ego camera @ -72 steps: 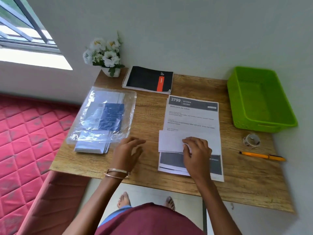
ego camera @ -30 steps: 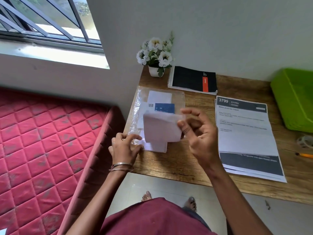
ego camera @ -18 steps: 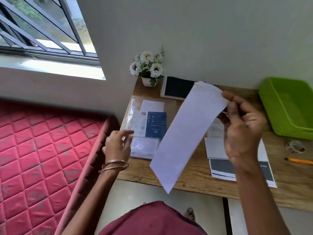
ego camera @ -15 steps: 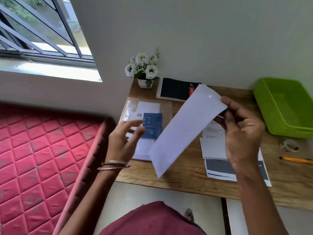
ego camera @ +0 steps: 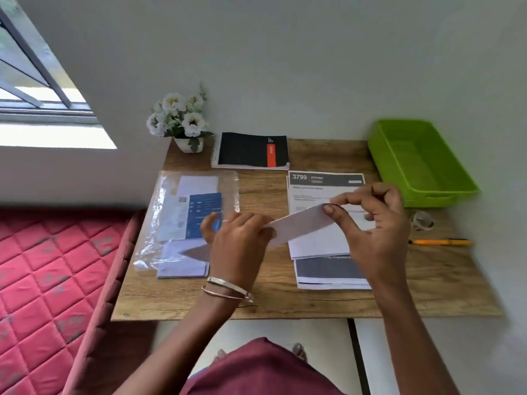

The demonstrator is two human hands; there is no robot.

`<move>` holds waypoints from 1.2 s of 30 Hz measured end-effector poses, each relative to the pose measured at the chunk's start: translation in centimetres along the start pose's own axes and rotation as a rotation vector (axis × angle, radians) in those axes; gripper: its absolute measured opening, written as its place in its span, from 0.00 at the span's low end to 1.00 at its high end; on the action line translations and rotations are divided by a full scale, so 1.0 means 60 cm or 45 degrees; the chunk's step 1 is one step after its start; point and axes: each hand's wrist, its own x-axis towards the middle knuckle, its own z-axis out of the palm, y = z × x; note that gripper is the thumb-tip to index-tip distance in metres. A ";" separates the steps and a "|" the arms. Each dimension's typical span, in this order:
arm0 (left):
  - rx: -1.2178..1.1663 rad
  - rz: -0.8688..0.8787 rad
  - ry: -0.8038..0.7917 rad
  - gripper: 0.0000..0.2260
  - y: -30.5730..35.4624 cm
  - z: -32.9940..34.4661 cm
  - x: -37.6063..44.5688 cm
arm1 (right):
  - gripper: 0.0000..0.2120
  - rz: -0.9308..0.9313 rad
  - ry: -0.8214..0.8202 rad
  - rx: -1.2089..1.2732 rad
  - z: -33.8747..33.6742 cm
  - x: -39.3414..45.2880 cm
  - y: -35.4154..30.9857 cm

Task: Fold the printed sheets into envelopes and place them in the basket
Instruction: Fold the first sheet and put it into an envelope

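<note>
Envelope [ego camera: 299,223] held in the air between my two hands, low over the front of the table [ego camera: 442,280]; it is a long white one, seen almost edge-on; my left hand [ego camera: 236,243] grips its near end with fingers curled round it, and my right hand [ego camera: 370,220] pinches the far end between thumb and fingertips, the other fingers loosely bent; I judge I hold it by both ends so as to steady it and find its opening.

Printed sheets [ego camera: 325,192] lie in a stack on the table under and beyond my right hand, a dark header with large digits at the top; one sheet on the stack looks partly folded, ready to go in; none is inside the envelope yet, as far as I can tell.

Green basket [ego camera: 456,183] stands at the far right corner, within reach of my right hand; nothing shows inside it.

Left of my hands lies a clear plastic packet [ego camera: 185,212] of envelopes, its lower end open towards me; behind it a pot of white flowers [ego camera: 179,118] and a black notebook [ego camera: 251,149]; right of the sheets a tape roll [ego camera: 422,220] and a yellow pen [ego camera: 440,242].
</note>
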 end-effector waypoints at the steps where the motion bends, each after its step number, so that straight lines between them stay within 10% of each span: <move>1: -0.008 -0.029 -0.029 0.04 -0.002 -0.001 0.004 | 0.07 0.071 -0.075 0.035 -0.008 0.002 0.012; 13: 0.089 -0.161 -0.443 0.08 -0.020 -0.013 0.040 | 0.09 0.808 -0.546 0.723 -0.031 -0.009 0.071; 36: -0.052 -0.230 -0.539 0.08 -0.036 -0.007 0.076 | 0.11 0.774 -0.731 0.758 -0.006 0.022 0.084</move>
